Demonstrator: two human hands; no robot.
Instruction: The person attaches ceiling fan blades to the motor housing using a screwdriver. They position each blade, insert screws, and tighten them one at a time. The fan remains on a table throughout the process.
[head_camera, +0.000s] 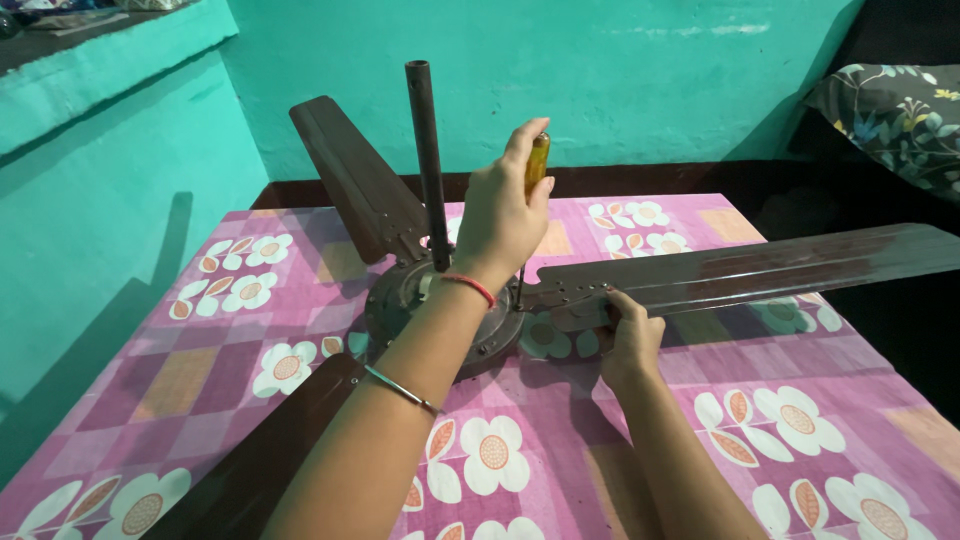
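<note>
Fingers (520, 150) of the left hand (500, 215) grip the yellow-handled screwdriver (537, 162) upright over the fan motor (440, 310) on the tabletop (600, 440); right hand (630, 340) clamps the blade (740, 275); best keep the driver vertical, pressing firmly.

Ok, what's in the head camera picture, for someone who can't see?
A left hand holds a yellow screwdriver upright on a brown ceiling fan lying on a pink flowery cloth. The right hand grips one blade.

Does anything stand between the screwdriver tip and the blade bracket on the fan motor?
Nothing visible does. The left hand holds the yellow-handled screwdriver upright, its shaft running straight down to the blade bracket. The right hand grips the blade beside it, clear of the shaft.
</note>
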